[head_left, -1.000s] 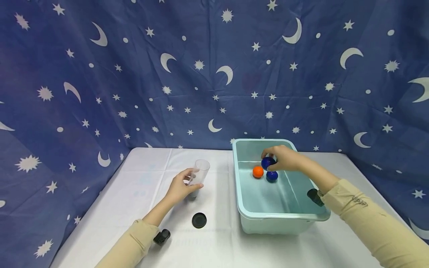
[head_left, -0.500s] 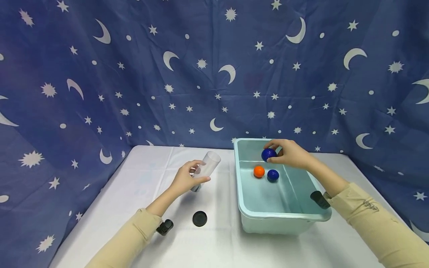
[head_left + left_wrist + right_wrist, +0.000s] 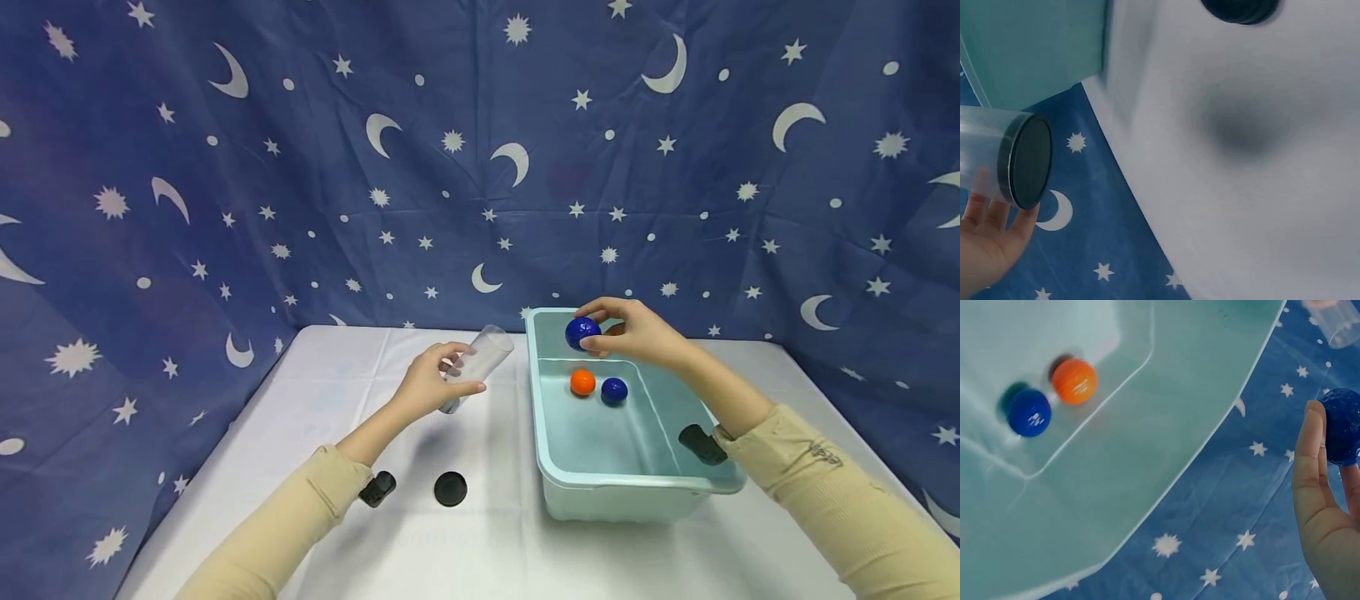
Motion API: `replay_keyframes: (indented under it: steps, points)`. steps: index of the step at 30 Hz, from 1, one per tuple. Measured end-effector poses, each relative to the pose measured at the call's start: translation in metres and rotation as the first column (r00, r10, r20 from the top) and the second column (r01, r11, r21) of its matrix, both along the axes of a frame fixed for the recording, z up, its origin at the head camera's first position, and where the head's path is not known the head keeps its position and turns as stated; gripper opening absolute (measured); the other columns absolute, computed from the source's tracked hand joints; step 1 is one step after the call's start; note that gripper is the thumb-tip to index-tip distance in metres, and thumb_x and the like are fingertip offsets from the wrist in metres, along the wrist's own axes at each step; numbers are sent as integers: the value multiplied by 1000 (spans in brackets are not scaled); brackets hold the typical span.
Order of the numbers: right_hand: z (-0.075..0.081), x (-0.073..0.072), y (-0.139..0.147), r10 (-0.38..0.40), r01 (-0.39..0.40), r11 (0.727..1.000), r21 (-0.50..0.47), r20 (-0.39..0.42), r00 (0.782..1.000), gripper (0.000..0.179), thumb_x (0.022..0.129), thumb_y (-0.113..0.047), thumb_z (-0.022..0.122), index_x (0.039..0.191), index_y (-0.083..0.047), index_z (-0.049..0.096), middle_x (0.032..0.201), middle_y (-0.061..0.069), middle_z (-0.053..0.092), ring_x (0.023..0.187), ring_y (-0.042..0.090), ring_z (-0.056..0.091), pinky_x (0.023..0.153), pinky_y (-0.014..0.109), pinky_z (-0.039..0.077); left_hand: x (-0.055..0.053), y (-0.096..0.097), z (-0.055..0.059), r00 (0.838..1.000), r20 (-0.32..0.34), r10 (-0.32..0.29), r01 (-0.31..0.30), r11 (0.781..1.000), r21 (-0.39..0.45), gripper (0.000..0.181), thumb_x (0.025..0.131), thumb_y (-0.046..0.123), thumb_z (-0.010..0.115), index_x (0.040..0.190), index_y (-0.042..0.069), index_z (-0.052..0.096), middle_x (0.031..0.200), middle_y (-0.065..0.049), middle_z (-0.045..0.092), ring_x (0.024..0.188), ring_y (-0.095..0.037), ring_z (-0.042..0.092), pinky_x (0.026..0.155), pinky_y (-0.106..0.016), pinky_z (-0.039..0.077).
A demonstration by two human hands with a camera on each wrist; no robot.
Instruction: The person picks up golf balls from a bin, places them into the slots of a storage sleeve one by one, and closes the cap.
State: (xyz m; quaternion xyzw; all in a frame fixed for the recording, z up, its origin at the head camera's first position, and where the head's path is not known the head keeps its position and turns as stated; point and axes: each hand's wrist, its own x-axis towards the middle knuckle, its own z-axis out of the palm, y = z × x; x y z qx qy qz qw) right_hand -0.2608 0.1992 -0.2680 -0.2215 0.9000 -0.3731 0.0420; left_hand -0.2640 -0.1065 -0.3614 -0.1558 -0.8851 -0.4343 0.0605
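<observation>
Head view gave me the left hand (image 3: 429,385) near the middle of the frame, fingers and thumb curled round a clear tube (image 3: 483,357) that leaned with its open mouth toward the upper right. Right of centre, the right hand (image 3: 633,335) pinched a blue ball (image 3: 582,332) between thumb and fingertips, above two balls in the pale green tub (image 3: 637,481): an orange ball (image 3: 582,382) and, near it, a second blue ball (image 3: 614,392). Low in the frame, a black disc (image 3: 451,489) lay on the white table (image 3: 480,554). My left wrist feed showed the tube's dark closed end (image 3: 1032,162) at the left edge, fingers beneath it.
</observation>
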Motion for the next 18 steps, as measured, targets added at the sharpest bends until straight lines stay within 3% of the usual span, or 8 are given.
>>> replay_keyframes:
  steps: [8, 18]
  points:
    - [0, -4, -19, 18, -16, 998, -62, 34, 999, 43, 88, -15, 65, 128, -2, 53, 116, 24, 57, 81, 20, 67, 78, 32, 57, -3, 11, 10, 998, -56, -31, 28, 998, -50, 52, 71, 25, 82, 118, 14, 64, 110, -10, 61, 97, -26, 61, 83, -38, 51]
    - [-4, -11, -38, 57, -54, 997, -54, 52, 997, 41, 87, -12, 67, 125, -2, 55, 114, 23, 59, 81, 21, 67, 76, 30, 57, -1, 22, 10, 997, -28, -68, 68, 998, -18, 52, 72, 22, 82, 120, 12, 64, 110, -10, 69, 99, -27, 62, 85, -41, 51]
